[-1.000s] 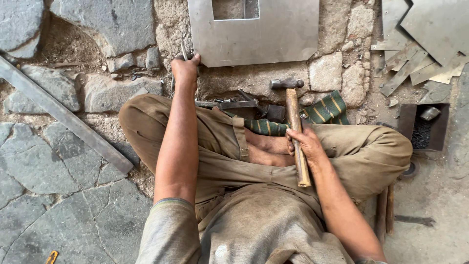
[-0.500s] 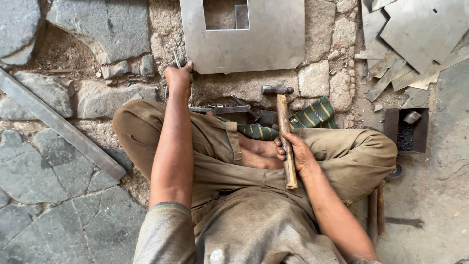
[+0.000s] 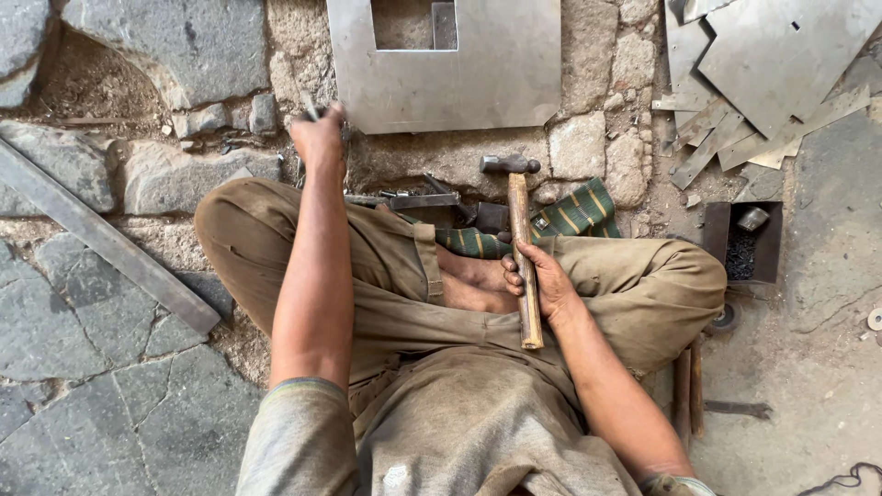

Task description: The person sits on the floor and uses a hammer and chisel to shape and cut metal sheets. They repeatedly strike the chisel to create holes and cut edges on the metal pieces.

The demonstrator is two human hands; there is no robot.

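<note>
I sit cross-legged on the stone floor (image 3: 110,386). My right hand (image 3: 537,280), at mid-frame, has its fingers wrapped tight round the wooden handle of the hammer (image 3: 522,248), whose steel head points up toward the metal sheet with a square cut-out (image 3: 496,73) at the top centre. My left hand (image 3: 319,138) reaches to the upper left of centre, fingers closed around a thin dark tool, perhaps a punch or chisel (image 3: 310,108); only its tip shows. It stands just off the sheet's lower left corner. I judge this the setting-up step: tool gathered, hammer ready but resting over my lap. The next move calls for a steady tool tip and a controlled swing. Scrap metal offcuts (image 3: 763,83) lie at the upper right.
</note>
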